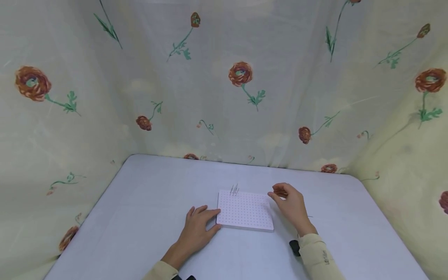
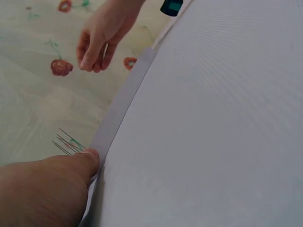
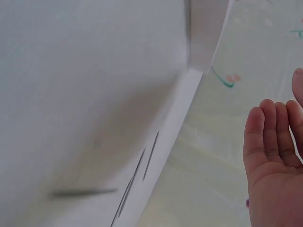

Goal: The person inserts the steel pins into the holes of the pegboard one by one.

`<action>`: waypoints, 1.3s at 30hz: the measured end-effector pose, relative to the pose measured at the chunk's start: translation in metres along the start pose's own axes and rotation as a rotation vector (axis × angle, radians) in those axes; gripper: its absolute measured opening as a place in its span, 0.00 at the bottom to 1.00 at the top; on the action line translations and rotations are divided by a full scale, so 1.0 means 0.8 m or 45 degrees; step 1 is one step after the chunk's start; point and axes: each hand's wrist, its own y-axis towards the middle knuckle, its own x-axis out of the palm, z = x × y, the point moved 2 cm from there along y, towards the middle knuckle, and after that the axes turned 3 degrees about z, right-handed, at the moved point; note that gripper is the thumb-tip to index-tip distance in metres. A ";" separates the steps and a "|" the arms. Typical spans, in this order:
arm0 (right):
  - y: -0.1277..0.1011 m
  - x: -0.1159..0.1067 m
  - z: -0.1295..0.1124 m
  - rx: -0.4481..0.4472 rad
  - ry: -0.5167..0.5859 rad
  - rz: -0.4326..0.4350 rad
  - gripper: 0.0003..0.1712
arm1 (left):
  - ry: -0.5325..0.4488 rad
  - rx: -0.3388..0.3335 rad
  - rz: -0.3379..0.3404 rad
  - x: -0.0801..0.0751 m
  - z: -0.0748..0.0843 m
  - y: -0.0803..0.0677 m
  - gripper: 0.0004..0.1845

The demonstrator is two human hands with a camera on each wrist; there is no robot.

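Note:
A white board (image 1: 245,212) dotted with rows of small holes lies on the table. Several thin dark needle-like sticks (image 1: 234,190) stand upright, slightly tilted, at its far left edge. My left hand (image 1: 197,229) touches the board's left edge, its thumb at the near left corner; the thumb (image 2: 90,161) lies against the board's side in the left wrist view. Over the far right corner my right hand (image 1: 290,202) is raised, thumb apart from the bent fingers. Nothing shows between the thumb and fingers. In the right wrist view its fingers (image 3: 270,132) lie side by side.
Several loose thin sticks (image 3: 132,179) lie on the white table (image 1: 157,186) to the right of the board; one stick (image 1: 310,216) shows beside my right wrist. A flower-patterned curtain (image 1: 217,97) encloses the table's back and sides.

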 end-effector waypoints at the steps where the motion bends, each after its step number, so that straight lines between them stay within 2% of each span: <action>1: -0.001 -0.003 0.004 0.013 -0.004 0.008 0.19 | 0.000 0.001 -0.002 0.000 0.000 0.000 0.25; 12: -0.017 -0.042 0.053 0.122 -0.079 0.073 0.22 | 0.010 0.011 0.013 0.001 -0.001 -0.001 0.25; 24: -0.030 -0.080 0.089 0.121 -0.105 0.158 0.19 | -0.007 0.026 0.023 0.000 0.000 -0.001 0.25; 30: -0.039 -0.097 0.105 0.168 -0.104 0.129 0.20 | -0.019 0.019 0.020 0.002 0.000 -0.002 0.25; 39: -0.043 -0.109 0.122 0.189 -0.190 -0.002 0.25 | -0.017 0.033 0.037 0.002 -0.002 -0.002 0.25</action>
